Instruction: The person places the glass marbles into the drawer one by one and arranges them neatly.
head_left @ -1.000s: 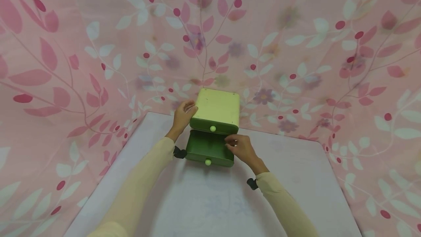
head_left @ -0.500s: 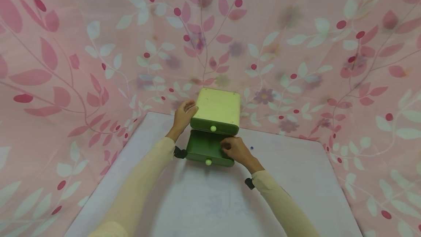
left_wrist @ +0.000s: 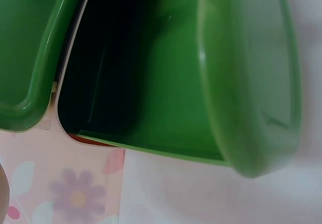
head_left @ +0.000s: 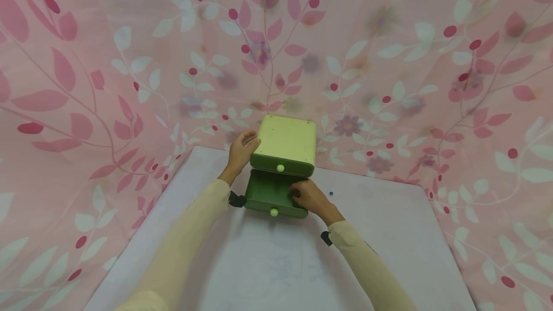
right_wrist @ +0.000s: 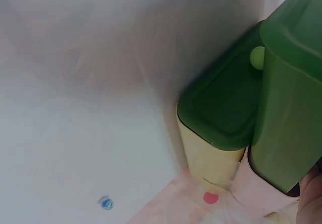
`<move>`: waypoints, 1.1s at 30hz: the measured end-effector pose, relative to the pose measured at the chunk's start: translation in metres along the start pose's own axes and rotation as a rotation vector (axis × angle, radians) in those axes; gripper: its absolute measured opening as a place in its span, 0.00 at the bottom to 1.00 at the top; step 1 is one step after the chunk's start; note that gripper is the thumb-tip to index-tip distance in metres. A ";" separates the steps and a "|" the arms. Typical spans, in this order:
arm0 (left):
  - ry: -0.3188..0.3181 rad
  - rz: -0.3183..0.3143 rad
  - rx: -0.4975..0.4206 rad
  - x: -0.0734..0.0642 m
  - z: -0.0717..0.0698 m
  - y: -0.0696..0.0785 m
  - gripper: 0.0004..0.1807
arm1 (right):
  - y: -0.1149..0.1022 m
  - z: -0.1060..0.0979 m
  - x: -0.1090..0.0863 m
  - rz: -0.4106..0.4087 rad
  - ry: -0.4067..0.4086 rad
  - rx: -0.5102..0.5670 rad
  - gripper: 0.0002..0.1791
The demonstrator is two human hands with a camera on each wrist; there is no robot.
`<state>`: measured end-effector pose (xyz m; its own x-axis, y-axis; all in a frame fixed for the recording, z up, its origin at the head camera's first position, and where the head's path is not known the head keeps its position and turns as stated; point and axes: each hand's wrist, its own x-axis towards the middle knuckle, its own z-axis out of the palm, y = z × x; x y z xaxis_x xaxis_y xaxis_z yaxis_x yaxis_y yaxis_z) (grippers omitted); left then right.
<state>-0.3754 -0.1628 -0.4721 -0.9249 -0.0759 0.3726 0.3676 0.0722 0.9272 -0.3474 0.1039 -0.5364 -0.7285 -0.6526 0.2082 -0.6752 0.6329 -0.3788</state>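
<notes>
A small cabinet of stacked drawers (head_left: 287,138) with a pale yellow top stands at the back of the table. Its green drawer (head_left: 272,188) under the top one is pulled out; its inside shows bare green in the left wrist view. My left hand (head_left: 240,152) rests against the cabinet's left side, thumb along the top edge. My right hand (head_left: 312,197) reaches over the drawer's right side, its fingers bent down inside; I cannot tell whether they hold anything. Behind that hand lies a small blue and clear marble (right_wrist: 106,203) on the table.
The table (head_left: 371,234) is covered in a whitish cloth. Pink floral curtains (head_left: 389,61) hang around its back and sides, close behind the cabinet. Below the open drawer, a shut green drawer (right_wrist: 221,103) with a round knob shows in the right wrist view.
My right hand has moved left and further into the drawer, its fingers now more bent. The blue marble has come into sight beside it. The left hand has stayed in place.
</notes>
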 end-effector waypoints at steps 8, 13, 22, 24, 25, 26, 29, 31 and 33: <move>-0.001 0.007 0.004 0.000 0.000 -0.001 0.23 | -0.001 0.001 -0.001 -0.018 -0.019 -0.055 0.12; -0.001 0.009 0.000 0.001 -0.001 -0.004 0.23 | -0.001 0.003 -0.001 -0.009 -0.010 -0.066 0.13; 0.037 -0.015 0.014 0.010 0.000 -0.030 0.24 | -0.001 0.004 -0.001 0.003 -0.016 -0.076 0.14; 0.044 -0.018 0.022 0.011 0.000 -0.032 0.24 | -0.001 0.004 -0.001 0.002 -0.015 -0.072 0.14; 0.046 -0.019 0.021 0.011 0.000 -0.032 0.23 | -0.001 0.005 -0.001 0.002 -0.016 -0.071 0.14; 0.047 -0.019 0.020 0.011 0.000 -0.032 0.23 | -0.001 0.005 -0.002 0.001 -0.014 -0.067 0.14; 0.045 -0.018 0.011 0.010 0.001 -0.029 0.23 | -0.002 0.005 -0.002 -0.005 -0.012 -0.063 0.14; 0.038 -0.013 -0.006 0.008 0.001 -0.023 0.23 | -0.002 0.005 -0.002 -0.008 -0.013 -0.069 0.14; 0.028 -0.009 -0.017 0.005 0.001 -0.016 0.23 | -0.001 0.005 -0.002 -0.011 -0.012 -0.074 0.14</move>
<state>-0.3864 -0.1636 -0.4850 -0.9250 -0.1042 0.3653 0.3615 0.0543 0.9308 -0.3449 0.1021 -0.5404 -0.7202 -0.6639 0.2012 -0.6899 0.6547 -0.3089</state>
